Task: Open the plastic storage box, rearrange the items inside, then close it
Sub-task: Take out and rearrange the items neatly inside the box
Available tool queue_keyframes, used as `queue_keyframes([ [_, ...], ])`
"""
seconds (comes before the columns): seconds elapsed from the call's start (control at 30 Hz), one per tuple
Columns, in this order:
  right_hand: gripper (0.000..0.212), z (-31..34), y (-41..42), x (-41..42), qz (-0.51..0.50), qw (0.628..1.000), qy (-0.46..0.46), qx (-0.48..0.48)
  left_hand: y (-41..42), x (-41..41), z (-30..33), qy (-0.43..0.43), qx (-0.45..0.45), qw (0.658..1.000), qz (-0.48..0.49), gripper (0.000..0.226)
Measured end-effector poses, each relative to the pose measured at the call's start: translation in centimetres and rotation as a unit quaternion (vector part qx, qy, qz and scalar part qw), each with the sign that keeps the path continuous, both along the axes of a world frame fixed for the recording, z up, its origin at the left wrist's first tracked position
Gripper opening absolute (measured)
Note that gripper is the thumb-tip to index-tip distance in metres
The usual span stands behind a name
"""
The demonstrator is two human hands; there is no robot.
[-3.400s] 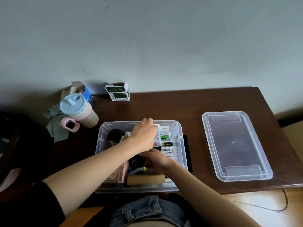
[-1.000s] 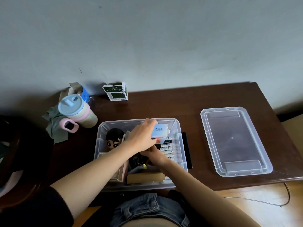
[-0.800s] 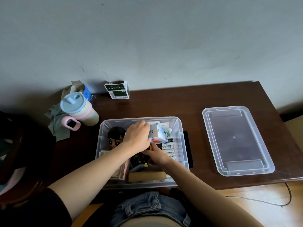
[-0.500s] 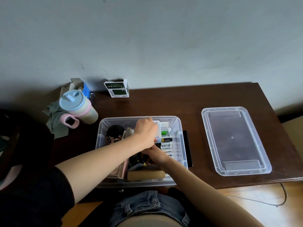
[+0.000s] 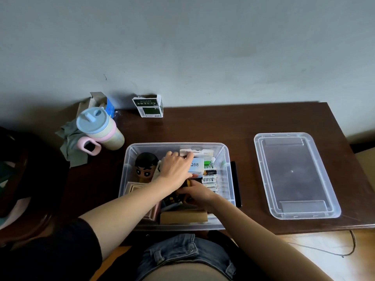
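The clear plastic storage box (image 5: 129, 159) stands open at the table's near edge, in front of me. Its lid (image 5: 294, 175) lies flat on the table to the right. My left hand (image 5: 175, 169) reaches into the box and grips a small white and blue carton marked "Q88" (image 5: 196, 164). Lower down in the box, my right hand (image 5: 199, 192) is partly under the left; its fingers sit among dark small items and what they hold is hidden. Inside are also a cartoon figure head (image 5: 145, 166), a row of batteries (image 5: 210, 176), a brown box (image 5: 183, 217) and a pink frame (image 5: 134, 188).
A pastel lidded cup with a pink handle (image 5: 99, 128) stands left of the box on a grey-green cloth (image 5: 70, 142). A green and white carton (image 5: 149, 106) and an open cardboard box (image 5: 101, 101) sit by the wall. A black flat object (image 5: 235, 183) lies against the storage box's right side.
My left hand has turned and shifted the white and blue carton inside the box; it now sits with its "Q88" face up. My right hand has stayed low in the box.
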State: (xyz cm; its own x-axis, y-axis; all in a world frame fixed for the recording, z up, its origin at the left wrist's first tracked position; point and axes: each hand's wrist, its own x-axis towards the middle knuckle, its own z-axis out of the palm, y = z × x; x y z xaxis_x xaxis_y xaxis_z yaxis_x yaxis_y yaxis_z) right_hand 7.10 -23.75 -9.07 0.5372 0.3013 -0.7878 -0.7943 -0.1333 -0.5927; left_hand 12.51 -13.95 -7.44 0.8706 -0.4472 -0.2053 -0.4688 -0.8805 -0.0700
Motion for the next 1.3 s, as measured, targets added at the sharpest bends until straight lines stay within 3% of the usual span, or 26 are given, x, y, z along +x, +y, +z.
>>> queue_keyframes([
  [0.07, 0.012, -0.2, -0.4, 0.1, -0.009, 1.000, 0.014, -0.011, 0.7, 0.1, -0.3, 0.010, -0.070, 0.997, 0.018, 0.059],
  [0.17, 0.027, -0.4, -0.9, 0.4, -0.027, 0.998, 0.039, -0.032, 1.5, 0.6, -0.1, 0.069, -0.148, 0.985, 0.046, 0.041],
  [0.4, 0.038, -0.5, -1.0, 0.5, 0.002, 0.997, 0.034, -0.074, 2.1, 0.8, 0.0, 0.110, -0.199, 0.970, 0.090, 0.031],
  [0.57, 0.039, -0.5, -1.7, 0.4, -0.016, 0.999, 0.052, -0.004, 3.7, 1.2, 0.6, 0.182, -0.198, 0.960, 0.071, 0.027],
  [0.73, 0.035, -1.0, -2.5, -0.3, 0.029, 0.999, -0.014, -0.022, 6.1, 0.2, 1.1, 0.199, -0.112, 0.974, 0.012, 0.064],
  [0.87, 0.038, -0.8, -1.8, -0.6, 0.043, 0.997, -0.064, -0.028, 5.2, 0.6, 1.9, 0.146, -0.020, 0.989, -0.009, 0.058],
  [1.0, 0.046, -0.7, -1.2, -0.9, 0.064, 0.992, -0.094, -0.053, 4.2, 1.3, 2.9, 0.177, 0.076, 0.980, -0.042, 0.054],
  [1.17, 0.055, -0.4, -0.6, -1.1, 0.109, 0.980, -0.146, -0.078, 5.0, 1.8, 3.4, 0.192, 0.053, 0.978, -0.064, 0.045],
  [1.3, 0.059, 0.0, -0.8, -1.3, 0.108, 0.977, -0.173, -0.062, 6.1, 1.8, 3.7, 0.222, 0.072, 0.970, -0.072, 0.064],
])
